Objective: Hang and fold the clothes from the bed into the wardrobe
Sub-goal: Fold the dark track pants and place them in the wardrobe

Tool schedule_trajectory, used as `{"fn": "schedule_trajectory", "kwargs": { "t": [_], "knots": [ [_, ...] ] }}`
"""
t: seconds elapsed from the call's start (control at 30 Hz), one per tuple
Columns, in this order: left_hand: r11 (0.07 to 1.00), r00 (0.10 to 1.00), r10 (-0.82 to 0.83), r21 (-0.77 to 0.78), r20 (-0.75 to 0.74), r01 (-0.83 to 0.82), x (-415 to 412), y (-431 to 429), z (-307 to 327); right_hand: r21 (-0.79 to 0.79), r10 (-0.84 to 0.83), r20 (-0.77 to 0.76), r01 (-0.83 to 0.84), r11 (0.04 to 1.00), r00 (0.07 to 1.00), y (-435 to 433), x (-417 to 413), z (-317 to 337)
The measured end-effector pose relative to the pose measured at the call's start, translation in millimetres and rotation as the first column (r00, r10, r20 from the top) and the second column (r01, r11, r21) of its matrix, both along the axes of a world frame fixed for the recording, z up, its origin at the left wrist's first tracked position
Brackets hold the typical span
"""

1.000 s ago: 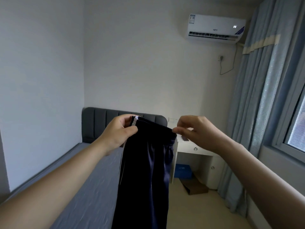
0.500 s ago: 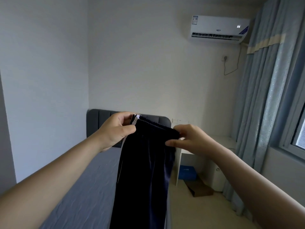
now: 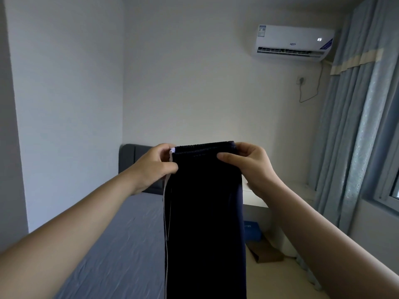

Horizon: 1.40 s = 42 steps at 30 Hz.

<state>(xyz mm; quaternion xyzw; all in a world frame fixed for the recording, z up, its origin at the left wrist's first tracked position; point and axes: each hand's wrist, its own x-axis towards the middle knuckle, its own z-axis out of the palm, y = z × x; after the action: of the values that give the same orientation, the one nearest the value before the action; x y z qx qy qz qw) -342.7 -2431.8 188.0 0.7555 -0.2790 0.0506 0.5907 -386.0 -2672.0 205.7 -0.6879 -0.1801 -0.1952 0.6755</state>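
Note:
A pair of dark navy trousers [image 3: 205, 212] with a white side stripe hangs straight down in front of me, its elastic waistband level at the top. My left hand [image 3: 153, 167] pinches the waistband's left end, where the white stripe shows. My right hand [image 3: 248, 162] grips the right end, thumb across the front of the fabric. The legs run out of the frame at the bottom. The bed [image 3: 112, 244], covered with a grey-blue sheet, lies below and to the left. No wardrobe is in view.
A dark grey headboard [image 3: 129, 154] stands against the far wall. A white desk [image 3: 257, 201] sits right of the bed, with a blue box [image 3: 251, 230] and a brown cardboard piece [image 3: 265, 253] on the floor. Blue curtains [image 3: 349, 137] and a window fill the right side.
Both hands have drawn apart, and the waistband is now stretched flat and level. My right hand shifted its hold to the waistband's right end.

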Motion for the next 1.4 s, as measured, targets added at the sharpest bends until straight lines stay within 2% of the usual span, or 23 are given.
{"fn": "schedule_trajectory", "kwargs": {
  "t": [0.1, 0.23, 0.3, 0.4, 0.43, 0.53, 0.63, 0.73, 0.8, 0.83, 0.93, 1.0, 1.07, 1.17, 1.27, 1.4],
  "knots": [
    [0.998, 0.998, -0.064, 0.008, -0.019, 0.064, -4.2, 2.0, 4.2, -0.065, -0.046, 0.066, 0.05, 0.997, 0.997, 7.2, 0.6, 2.7],
    [0.999, 0.999, 0.001, -0.049, 0.036, 0.001, -7.7, -3.5, 12.7, -0.079, -0.031, 0.099, 0.039, 0.996, 0.995, 8.4, 4.3, 6.4],
    [0.996, 1.0, 0.007, -0.094, 0.027, -0.004, -7.4, -8.1, 15.5, -0.064, 0.036, 0.033, -0.033, 0.997, 0.999, 2.8, 7.6, -2.5],
    [0.997, 0.996, 0.054, -0.061, 0.065, -0.05, -7.2, -12.6, 18.3, -0.029, 0.145, -0.173, -0.153, 0.988, 0.974, -7.8, 8.9, -34.5],
    [0.997, 0.995, 0.069, -0.042, 0.075, -0.066, -6.7, -12.5, 19.3, -0.002, 0.157, -0.193, -0.161, 0.987, 0.969, -10.4, 8.3, -43.3],
    [0.976, 0.976, 0.142, 0.142, 0.166, -0.167, -3.2, -7.3, 25.4, -0.006, 0.109, -0.115, -0.111, 0.994, 0.987, -15.1, 11.1, -49.3],
    [0.862, 0.912, 0.202, 0.376, 0.358, -0.339, 0.9, -1.1, 38.6, -0.177, 0.006, -0.034, -0.012, 0.984, 0.999, -5.7, 14.4, -37.5],
    [0.772, 0.91, 0.123, 0.538, 0.397, -0.339, -2.9, -7.2, 49.5, -0.298, -0.024, -0.002, 0.023, 0.954, 1.0, 8.7, 14.0, -31.9],
    [0.724, 0.912, 0.083, 0.604, 0.402, -0.333, -4.9, -16.1, 52.7, -0.315, -0.025, 0.013, 0.027, 0.949, 1.0, 14.7, 13.4, -28.7],
    [0.719, 0.913, 0.069, 0.614, 0.403, -0.326, -5.8, -19.0, 52.9, -0.311, -0.024, 0.018, 0.028, 0.95, 1.0, 17.1, 13.0, -28.2],
    [0.814, 0.935, 0.045, 0.531, 0.351, -0.238, -7.0, -17.2, 49.1, -0.263, 0.033, -0.012, -0.035, 0.964, 0.999, 23.7, 11.1, -32.4],
    [0.834, 0.934, 0.037, 0.504, 0.357, -0.226, -5.6, -15.0, 45.5, -0.212, 0.094, -0.055, -0.104, 0.972, 0.994, 24.8, 11.1, -41.3],
    [0.819, 0.911, 0.052, 0.504, 0.41, -0.273, -2.6, -15.3, 43.6, -0.22, 0.097, -0.097, -0.117, 0.968, 0.991, 18.9, 14.8, -54.8],
    [0.781, 0.86, 0.121, 0.487, 0.496, -0.39, 2.6, -10.2, 42.8, -0.348, 0.035, -0.161, -0.09, 0.933, 0.986, 1.5, 23.9, -85.3],
    [0.693, 0.775, 0.186, 0.479, 0.604, -0.539, 9.2, -1.2, 40.3, -0.445, -0.064, -0.194, -0.03, 0.895, 0.979, -11.8, 31.4, -112.1],
    [0.685, 0.766, 0.197, 0.474, 0.611, -0.554, 16.4, -5.4, 26.4, -0.458, -0.108, -0.216, -0.003, 0.889, 0.97, -20.6, 36.9, -136.9]
  ]
}}
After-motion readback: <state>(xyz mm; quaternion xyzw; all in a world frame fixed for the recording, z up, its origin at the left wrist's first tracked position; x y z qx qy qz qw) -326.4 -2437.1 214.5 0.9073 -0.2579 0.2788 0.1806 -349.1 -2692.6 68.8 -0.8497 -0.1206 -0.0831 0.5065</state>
